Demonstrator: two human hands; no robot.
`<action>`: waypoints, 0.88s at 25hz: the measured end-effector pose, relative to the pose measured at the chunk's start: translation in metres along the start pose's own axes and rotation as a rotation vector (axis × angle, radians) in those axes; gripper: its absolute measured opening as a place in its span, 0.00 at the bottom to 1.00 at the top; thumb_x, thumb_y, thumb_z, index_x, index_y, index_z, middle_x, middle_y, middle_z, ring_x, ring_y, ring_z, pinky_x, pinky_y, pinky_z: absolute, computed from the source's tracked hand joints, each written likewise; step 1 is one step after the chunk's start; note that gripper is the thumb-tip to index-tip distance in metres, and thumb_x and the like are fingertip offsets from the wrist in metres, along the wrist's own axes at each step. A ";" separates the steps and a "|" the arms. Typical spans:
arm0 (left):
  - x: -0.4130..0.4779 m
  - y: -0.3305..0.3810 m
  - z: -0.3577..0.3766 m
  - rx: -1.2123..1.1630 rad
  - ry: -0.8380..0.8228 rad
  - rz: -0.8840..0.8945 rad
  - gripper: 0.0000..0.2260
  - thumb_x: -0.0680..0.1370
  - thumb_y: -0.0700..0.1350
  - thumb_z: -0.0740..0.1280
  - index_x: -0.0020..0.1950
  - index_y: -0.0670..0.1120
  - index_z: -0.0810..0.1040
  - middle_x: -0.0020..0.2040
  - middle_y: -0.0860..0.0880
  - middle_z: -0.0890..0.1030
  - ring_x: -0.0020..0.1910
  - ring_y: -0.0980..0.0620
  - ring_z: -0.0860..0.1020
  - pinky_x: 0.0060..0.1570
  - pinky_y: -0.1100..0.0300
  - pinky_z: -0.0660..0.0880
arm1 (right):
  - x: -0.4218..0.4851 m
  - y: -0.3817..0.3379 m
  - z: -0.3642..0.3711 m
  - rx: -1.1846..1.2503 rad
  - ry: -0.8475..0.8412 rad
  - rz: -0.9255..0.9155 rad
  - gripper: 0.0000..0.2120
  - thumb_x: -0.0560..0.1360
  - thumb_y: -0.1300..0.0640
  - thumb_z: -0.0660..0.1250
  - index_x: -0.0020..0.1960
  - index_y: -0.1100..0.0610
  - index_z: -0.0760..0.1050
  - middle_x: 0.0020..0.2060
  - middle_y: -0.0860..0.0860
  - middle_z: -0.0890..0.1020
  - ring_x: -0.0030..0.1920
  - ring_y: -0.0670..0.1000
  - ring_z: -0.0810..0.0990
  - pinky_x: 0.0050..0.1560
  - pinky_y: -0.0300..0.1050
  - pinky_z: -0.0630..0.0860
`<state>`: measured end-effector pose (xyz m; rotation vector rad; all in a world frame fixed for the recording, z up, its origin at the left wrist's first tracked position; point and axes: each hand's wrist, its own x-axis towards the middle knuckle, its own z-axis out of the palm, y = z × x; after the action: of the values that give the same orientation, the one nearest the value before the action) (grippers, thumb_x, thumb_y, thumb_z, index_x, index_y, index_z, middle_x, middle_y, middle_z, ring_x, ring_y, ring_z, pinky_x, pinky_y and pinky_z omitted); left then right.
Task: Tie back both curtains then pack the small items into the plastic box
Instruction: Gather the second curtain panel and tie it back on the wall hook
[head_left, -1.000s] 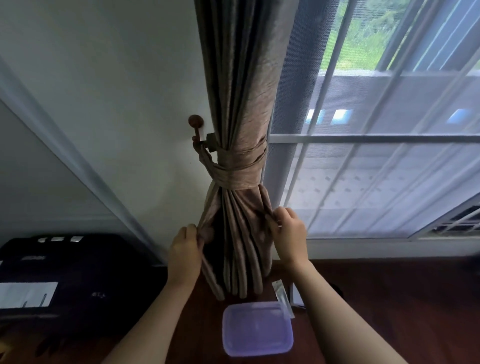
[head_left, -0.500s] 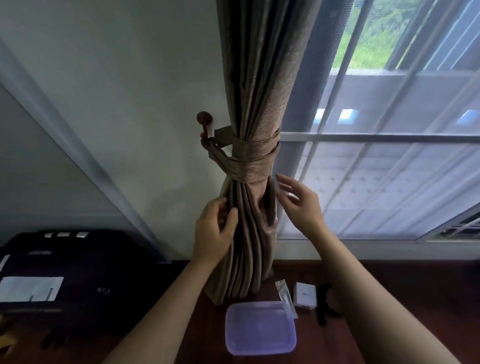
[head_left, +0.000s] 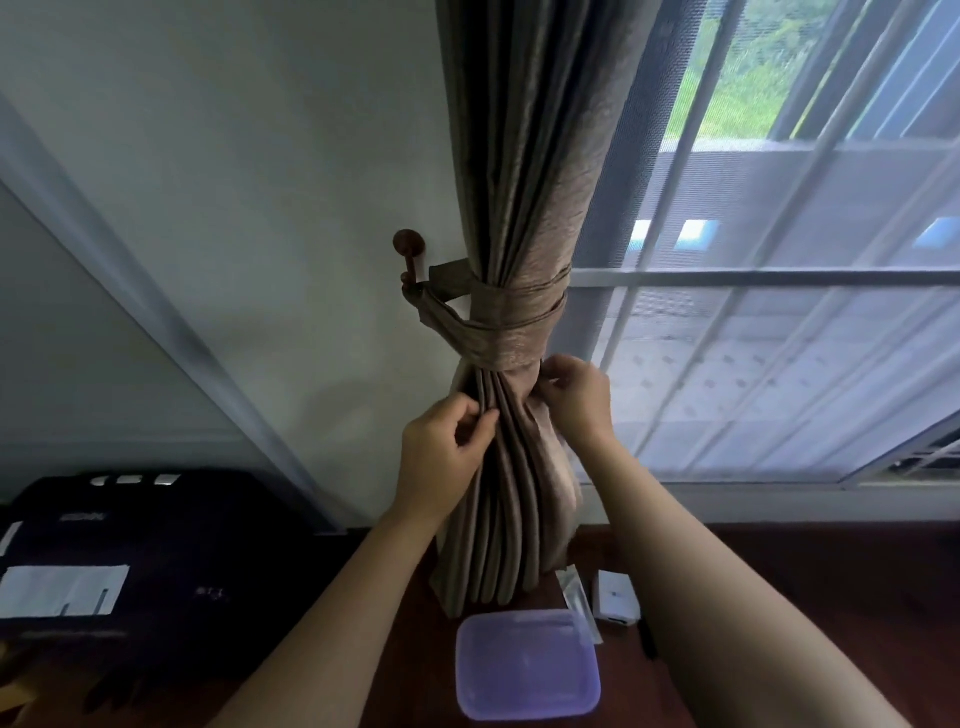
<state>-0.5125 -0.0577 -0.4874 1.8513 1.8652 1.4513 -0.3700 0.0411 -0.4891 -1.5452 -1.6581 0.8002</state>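
Pinching curtain (head_left: 511, 208) folds with left hand (head_left: 441, 457) and right hand (head_left: 576, 400); purple plastic box (head_left: 527, 670) on desk (head_left: 805, 597), packet (head_left: 577, 597) just beside it.

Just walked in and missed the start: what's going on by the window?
A person is neatening the curtain, already bound by a tie-back looped onto a wall hook. The left hand pinches folds just under the tie-back; the right hand pinches fabric on the other side. The plastic box lies below, small items beside it, not yet packed.
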 end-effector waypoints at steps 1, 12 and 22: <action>0.000 0.001 0.000 -0.004 -0.011 -0.002 0.08 0.73 0.41 0.72 0.36 0.41 0.76 0.31 0.54 0.73 0.32 0.59 0.71 0.34 0.79 0.63 | 0.002 0.000 -0.003 0.028 0.012 0.032 0.07 0.70 0.59 0.71 0.47 0.58 0.82 0.42 0.56 0.83 0.43 0.55 0.81 0.45 0.45 0.74; 0.001 0.004 -0.004 -0.103 -0.041 -0.036 0.07 0.74 0.42 0.68 0.37 0.42 0.78 0.30 0.57 0.74 0.31 0.65 0.74 0.32 0.77 0.65 | 0.013 -0.012 -0.011 0.539 -0.318 0.151 0.12 0.79 0.61 0.61 0.39 0.54 0.79 0.36 0.51 0.79 0.40 0.46 0.75 0.45 0.43 0.73; 0.001 0.001 -0.001 -0.025 -0.006 0.004 0.05 0.75 0.43 0.69 0.43 0.41 0.78 0.36 0.49 0.79 0.33 0.64 0.73 0.37 0.78 0.67 | -0.038 -0.006 -0.018 0.312 0.146 -0.196 0.05 0.72 0.61 0.70 0.47 0.56 0.79 0.40 0.49 0.82 0.39 0.43 0.81 0.42 0.39 0.77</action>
<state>-0.5129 -0.0576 -0.4853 1.8474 1.8324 1.4621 -0.3575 0.0025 -0.4780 -1.1772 -1.4721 0.7795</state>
